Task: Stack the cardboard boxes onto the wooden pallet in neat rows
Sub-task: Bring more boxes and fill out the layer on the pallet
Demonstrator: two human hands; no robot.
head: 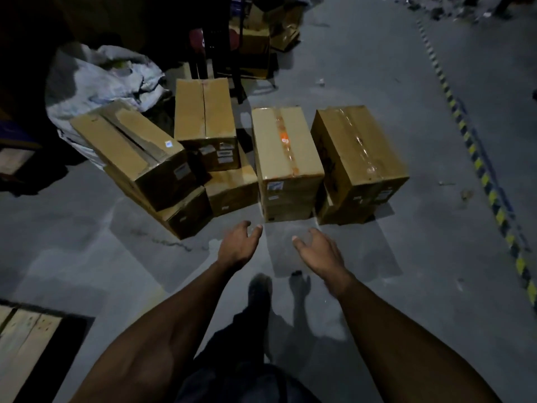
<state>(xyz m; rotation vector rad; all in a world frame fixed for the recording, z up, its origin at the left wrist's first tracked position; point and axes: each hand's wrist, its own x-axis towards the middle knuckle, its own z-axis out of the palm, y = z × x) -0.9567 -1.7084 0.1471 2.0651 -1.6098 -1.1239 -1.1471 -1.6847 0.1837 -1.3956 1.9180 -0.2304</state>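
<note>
Two empty, loose-fingered hands, left hand [239, 246] and right hand [319, 251], before taped rectangular cardboard boxes [287, 158].

Dim overall; far left corner near black. Light falls from above and behind, throwing soft shadows of the boxes [287, 146] forward across the floor [436, 257]. Tape glares faintly. Wide-angle bending at edges; slight softness throughout.
</note>
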